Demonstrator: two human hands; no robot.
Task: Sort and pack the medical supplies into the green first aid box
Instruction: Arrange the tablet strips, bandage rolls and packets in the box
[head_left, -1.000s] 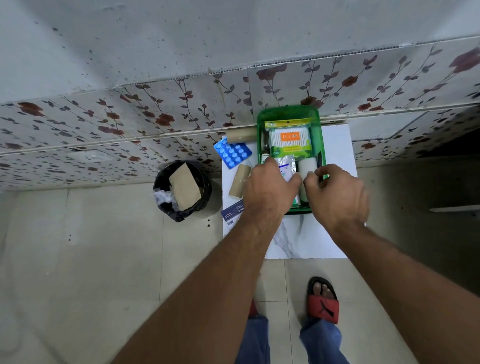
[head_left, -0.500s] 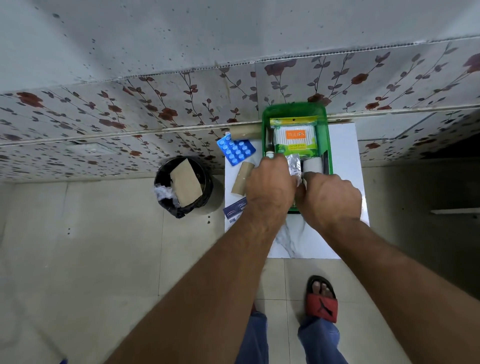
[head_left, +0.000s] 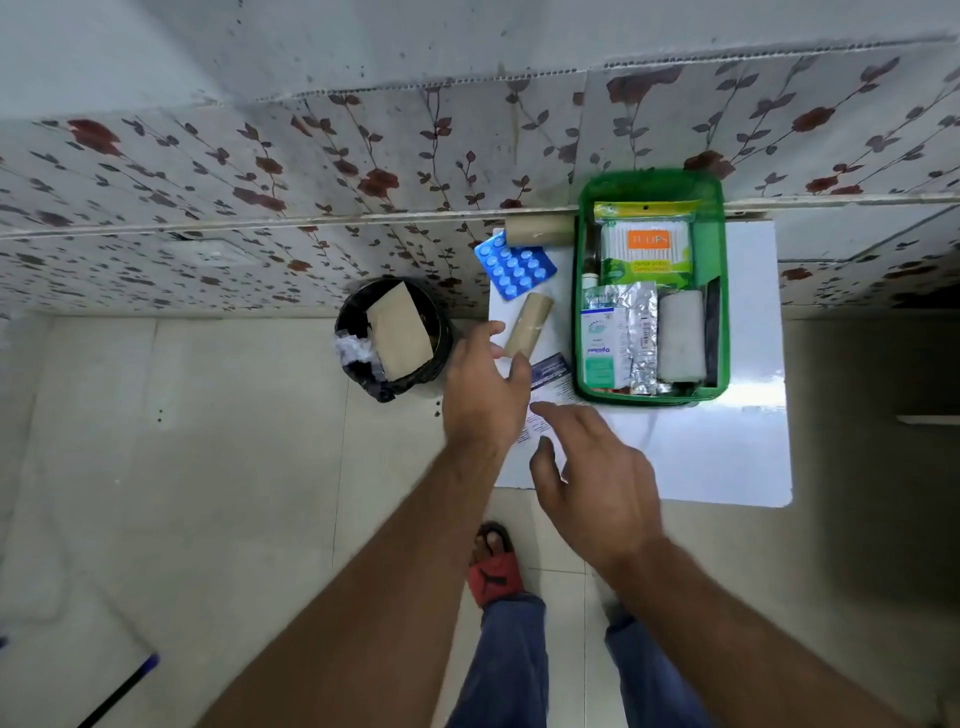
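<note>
I am standing over the white worktop (head_left: 727, 457), and the green first aid box (head_left: 719, 291) is sitting on its far half, its back edge lying against the flowered wall. Inside the box, a cotton swab pack (head_left: 647, 249) is filling the far end. Nearer me, side by side across the box, a white and green tube carton (head_left: 597, 338), a crumpled foil strip (head_left: 641, 332), a white gauze roll (head_left: 681, 335) and a thin black item (head_left: 711, 332) along the box's right wall are lying lengthwise.

To the left of the box, a blue pill blister (head_left: 514, 265) is lying on the worktop, with one brown bandage roll (head_left: 537, 231) beyond it near the wall and another brown roll (head_left: 527, 325) on its near side, tilted. A dark blue and white packet (head_left: 550, 371) is lying just beside the box's near left corner.

My left hand (head_left: 483, 395) is hovering left of the box, fingers loosely spread and grasping nothing, its fingertips close to the tilted roll and the packet; I cannot tell if they are touching. My right hand (head_left: 597, 488) is reaching in below it, nearer me than the box, also released and empty, its forefinger pointing towards the packet.

Further left of the box, on the floor, a black bin (head_left: 395, 338) is holding a piece of cardboard (head_left: 397, 332).
</note>
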